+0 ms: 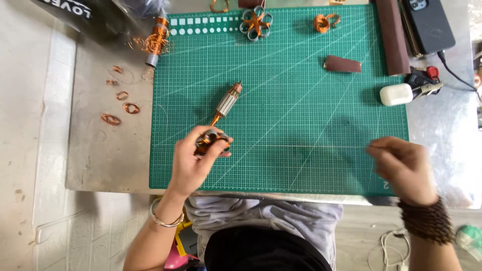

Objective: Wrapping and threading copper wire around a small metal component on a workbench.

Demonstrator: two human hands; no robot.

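Note:
My left hand (pixel 193 160) grips a small motor armature (pixel 211 140) with copper windings, at the lower left of the green cutting mat (pixel 301 90). A thin copper wire (pixel 301 146) runs taut from the armature rightwards to my right hand (pixel 404 165), which pinches its end at the mat's right edge. A second armature (pixel 228 103), with a silver core and copper commutator, lies on the mat just above my left hand.
Another copper-wound armature (pixel 155 42) and loose copper coils (pixel 120 100) lie left of the mat. At the top lie a metal coil flower (pixel 256 22), a copper coil (pixel 325 22), brown sandpaper pieces (pixel 342 64), a black phone (pixel 428 25) and a white earbud case (pixel 395 94).

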